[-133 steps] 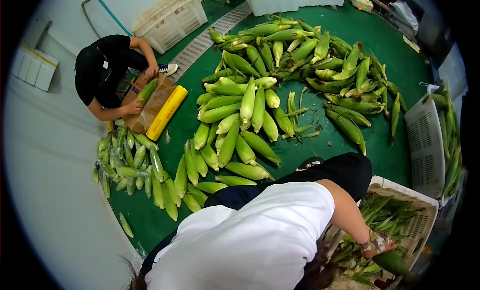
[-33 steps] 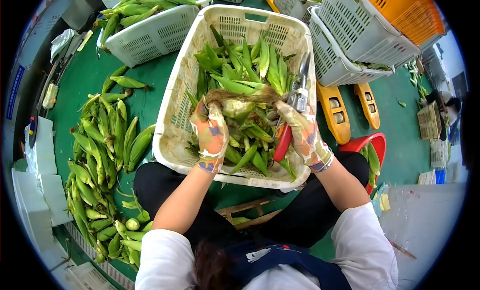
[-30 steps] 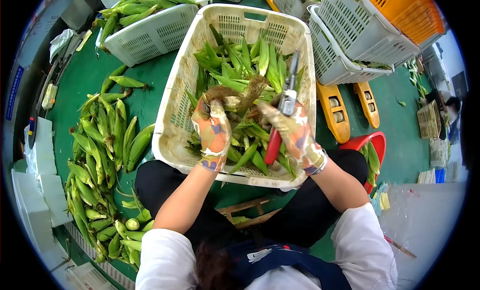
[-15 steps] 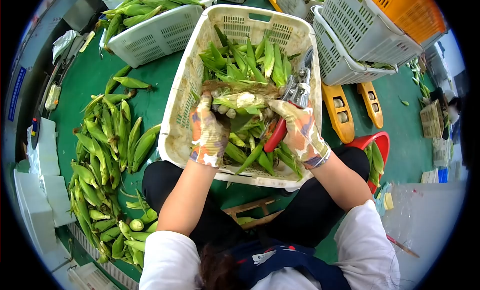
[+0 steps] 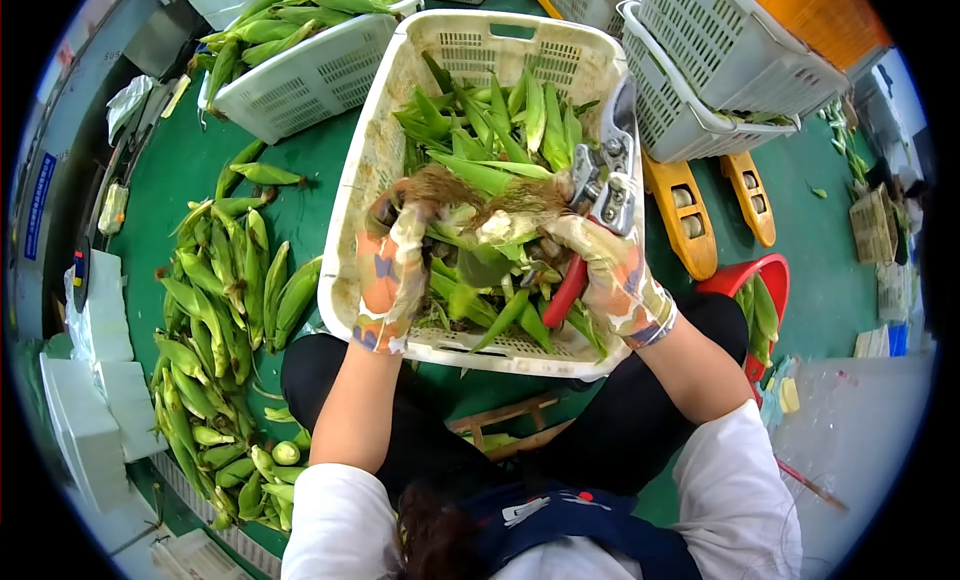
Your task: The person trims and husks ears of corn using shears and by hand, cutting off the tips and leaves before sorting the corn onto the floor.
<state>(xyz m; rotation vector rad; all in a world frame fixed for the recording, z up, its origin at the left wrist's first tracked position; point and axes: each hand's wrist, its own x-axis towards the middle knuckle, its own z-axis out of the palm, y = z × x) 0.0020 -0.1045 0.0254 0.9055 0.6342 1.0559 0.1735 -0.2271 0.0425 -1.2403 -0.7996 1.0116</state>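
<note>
My left hand [image 5: 391, 280], in a patterned glove, is closed around a corn husk with brown silk [image 5: 440, 188] over the crate. Green leaf and a pale, stub-like piece [image 5: 498, 226] lie between my two hands; I cannot tell whether a cob is inside. My right hand [image 5: 612, 280], gloved alike, is closed around pruning shears with a red handle [image 5: 567, 292]. Their metal jaw end points up and away, beyond my fingers. Some silk touches my right fingertips. Loose green husks [image 5: 490, 115] fill much of the white crate [image 5: 352, 245] below.
A pile of unshucked corn [image 5: 215, 330] covers the green floor at left. Another crate heaped with corn [image 5: 310, 80] stands behind it. Stacked crates [image 5: 735, 55] and a yellow pallet-jack fork [image 5: 680, 220] are at right, near a red bucket [image 5: 780, 280] holding husks.
My left hand has shifted slightly left and down, away from my right. More brown silk shows between them. The shears have turned a little and their jaw end shows more plainly.
</note>
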